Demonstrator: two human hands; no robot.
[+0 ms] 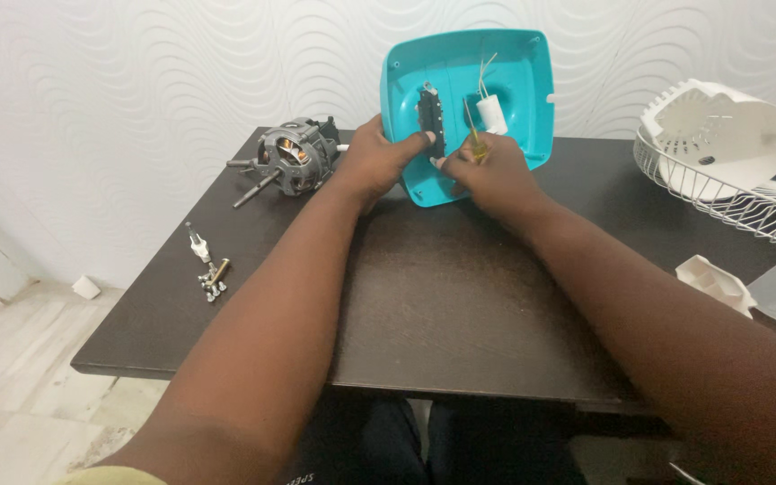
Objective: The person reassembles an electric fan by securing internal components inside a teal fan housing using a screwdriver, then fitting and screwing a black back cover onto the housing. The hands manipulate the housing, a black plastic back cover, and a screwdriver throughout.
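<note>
A turquoise plastic housing (514,81) stands tilted on its edge at the far side of the dark table (442,305). Inside it sit a black switch block (430,117) and a small white capacitor (493,114) with thin wires. My left hand (374,162) grips the housing's left rim, its thumb resting beside the switch block. My right hand (489,175) holds a yellow-handled screwdriver (476,144) with its tip inside the housing, near the switch block.
A grey electric motor (291,157) with a shaft lies at the table's back left. Several screws and small metal parts (208,269) lie near the left edge. A white wire grille (738,193) with a white plastic cover (720,135) sits at right, and a white piece (716,283) in front.
</note>
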